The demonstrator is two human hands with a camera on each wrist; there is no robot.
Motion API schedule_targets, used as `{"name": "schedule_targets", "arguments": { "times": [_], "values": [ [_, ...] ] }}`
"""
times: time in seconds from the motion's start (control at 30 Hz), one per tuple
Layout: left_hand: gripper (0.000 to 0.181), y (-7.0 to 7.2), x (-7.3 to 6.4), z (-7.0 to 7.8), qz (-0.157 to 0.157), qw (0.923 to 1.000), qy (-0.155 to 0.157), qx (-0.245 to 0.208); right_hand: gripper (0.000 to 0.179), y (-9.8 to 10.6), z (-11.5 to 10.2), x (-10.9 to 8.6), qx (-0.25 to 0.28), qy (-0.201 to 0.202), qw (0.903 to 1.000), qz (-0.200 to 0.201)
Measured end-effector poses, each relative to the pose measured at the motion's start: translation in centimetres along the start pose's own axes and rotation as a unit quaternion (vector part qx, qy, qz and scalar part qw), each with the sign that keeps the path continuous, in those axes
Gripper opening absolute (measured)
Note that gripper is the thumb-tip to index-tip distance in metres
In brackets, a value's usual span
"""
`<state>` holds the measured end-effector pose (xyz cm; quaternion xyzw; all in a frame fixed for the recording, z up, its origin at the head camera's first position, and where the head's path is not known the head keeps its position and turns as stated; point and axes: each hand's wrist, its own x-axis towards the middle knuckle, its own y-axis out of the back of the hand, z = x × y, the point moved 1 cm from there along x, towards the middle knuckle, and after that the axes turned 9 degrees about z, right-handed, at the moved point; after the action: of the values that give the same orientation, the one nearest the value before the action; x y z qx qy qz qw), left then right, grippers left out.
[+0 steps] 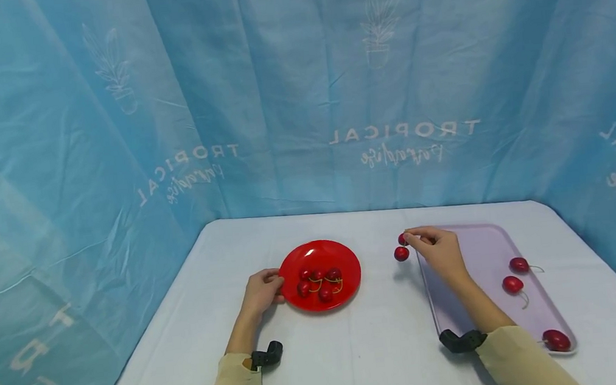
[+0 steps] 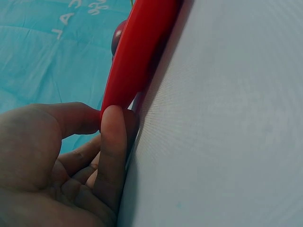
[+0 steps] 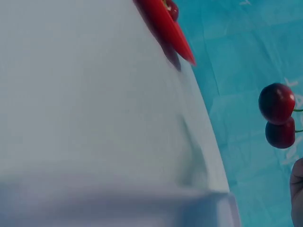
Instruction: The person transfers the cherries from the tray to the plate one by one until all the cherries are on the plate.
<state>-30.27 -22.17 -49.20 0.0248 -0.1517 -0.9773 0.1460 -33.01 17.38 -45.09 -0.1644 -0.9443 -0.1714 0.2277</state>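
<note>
My left hand pinches the near-left rim of a red plate, thumb on top and fingers below in the left wrist view. Several dark red cherries with green stems lie on the plate. A pair of cherries hangs by the stems from the fingertips of my right hand, above the table between plate and tray. The right wrist view has the pair off the table at its right edge; only a bit of that hand shows there.
A pale purple tray lies to the right under my right forearm. On its right side are three cherries with stems, one in the near corner. A white cloth covers the table; a blue printed curtain hangs behind.
</note>
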Motion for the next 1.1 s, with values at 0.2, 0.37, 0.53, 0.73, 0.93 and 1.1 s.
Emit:
{"name": "schedule_targets", "arguments": {
  "times": [0.2, 0.37, 0.53, 0.73, 0.93, 1.1],
  "values": [
    [0.034, -0.1, -0.1, 0.0, 0.005, 1.0, 0.005, 0.0, 0.025, -1.3, -1.1, -0.5, 0.003, -0.006, 0.9997, -0.025],
    [0.035, 0.0, -0.2, 0.1, 0.0, 1.0, 0.005, 0.001, 0.024, -2.7, -1.8, -0.8, 0.015, 0.001, 0.9994, -0.031],
    [0.034, 0.0, -0.2, 0.2, 0.003, 1.0, 0.008, 0.0, 0.024, -4.4, -2.2, -1.4, 0.043, 0.0, 0.9979, -0.049],
    [0.034, -0.1, 0.0, 0.1, 0.004, 1.0, 0.004, 0.004, 0.018, -5.7, -3.4, -2.4, 0.058, -0.011, 0.997, -0.05],
    [0.033, -0.1, 0.0, 0.2, 0.005, 1.0, 0.004, 0.004, 0.016, -7.5, -2.4, -3.0, 0.063, -0.01, 0.9962, -0.06],
    [0.034, 0.0, 0.0, 0.1, 0.003, 1.0, 0.004, 0.006, 0.017, -8.7, -2.3, -3.3, 0.069, -0.005, 0.9948, -0.075]
  ]
}}
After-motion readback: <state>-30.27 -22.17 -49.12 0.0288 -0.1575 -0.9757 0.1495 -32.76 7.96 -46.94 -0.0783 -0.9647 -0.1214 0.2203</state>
